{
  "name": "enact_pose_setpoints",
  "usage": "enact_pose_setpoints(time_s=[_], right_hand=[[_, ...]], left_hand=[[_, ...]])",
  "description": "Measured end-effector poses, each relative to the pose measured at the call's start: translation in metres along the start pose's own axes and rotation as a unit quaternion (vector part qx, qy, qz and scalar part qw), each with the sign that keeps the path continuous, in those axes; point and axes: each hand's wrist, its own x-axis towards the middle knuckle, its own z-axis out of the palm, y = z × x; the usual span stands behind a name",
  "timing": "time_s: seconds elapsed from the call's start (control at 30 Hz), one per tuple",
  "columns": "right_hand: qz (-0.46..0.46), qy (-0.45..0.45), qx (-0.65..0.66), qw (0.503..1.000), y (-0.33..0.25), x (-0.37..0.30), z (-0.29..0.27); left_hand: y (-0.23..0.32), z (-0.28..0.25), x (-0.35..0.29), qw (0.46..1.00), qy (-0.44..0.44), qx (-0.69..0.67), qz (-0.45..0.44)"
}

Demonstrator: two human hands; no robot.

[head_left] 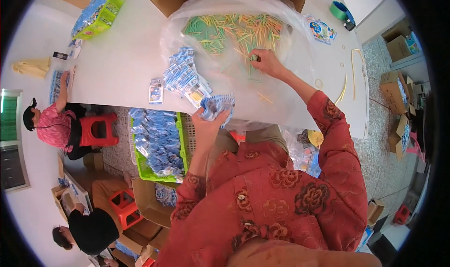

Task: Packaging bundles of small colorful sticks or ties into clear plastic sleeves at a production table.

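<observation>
My left hand (pixel 210 122) holds a blue-and-white striped packet (pixel 219 105) over the near edge of the table. The packet's top looks spread, but its inside is hard to see. Farther forward, my right hand (pixel 268 63) is closed around several thin sticks, their greenish ends (pixel 254 58) showing at the fist. It is at the near side of a loose pile of thin green, yellow and orange sticks (pixel 265 29) on a clear plastic sheet (pixel 300 72). Beside my left hand lies an overlapping stack of similar flat packets (pixel 180 72), with a single packet (pixel 155 91) to its left.
A cardboard box (pixel 161 3) stands behind the sticks. Below the table's left edge is a green crate (pixel 183 140) full of blue packets; another green crate (pixel 101 21) sits far left. Green tape (pixel 336 9) lies at far right. Two people work at left near red stools (pixel 99 128).
</observation>
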Motion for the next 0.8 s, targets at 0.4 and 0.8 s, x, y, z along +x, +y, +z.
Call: enact_pose_setpoints(time_s=[0.4,0.8], right_hand=[[0.033,-0.011,0.325,0.945,-0.118,-0.041,-0.070],[0.137,-0.081,0.490,0.857,-0.114,-0.060,-0.069]], left_hand=[[0.013,0.037,0.007,0.989,-0.130,-0.045,0.054],[0.018,0.061,0.014,0.983,-0.168,0.004,0.072]])
